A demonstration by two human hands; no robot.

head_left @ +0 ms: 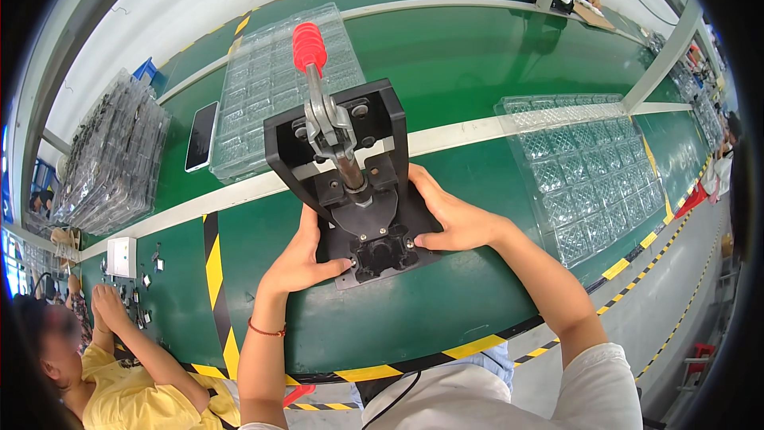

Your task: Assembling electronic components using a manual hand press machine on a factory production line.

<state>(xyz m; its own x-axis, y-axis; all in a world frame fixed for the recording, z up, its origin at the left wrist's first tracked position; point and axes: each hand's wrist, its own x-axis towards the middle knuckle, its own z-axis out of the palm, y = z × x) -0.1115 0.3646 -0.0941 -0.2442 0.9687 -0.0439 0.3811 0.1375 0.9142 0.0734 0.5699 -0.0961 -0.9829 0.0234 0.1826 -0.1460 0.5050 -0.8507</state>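
A: The press [350, 183] stands mid-bench [446, 64], its red lever [309, 48] upright. It looks heavy, stiff metal.

B: Grip it by the base plate (not the lever). The left hand [298, 259] and right hand [454, 219] lie open against the plate's sides; fingertips meet the small black fixture [380, 257], which seems light, rigid.

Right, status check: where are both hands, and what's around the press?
Left hand and right hand flat on the black press base. Red lever up. Clear trays right, phone left; nothing blocking.
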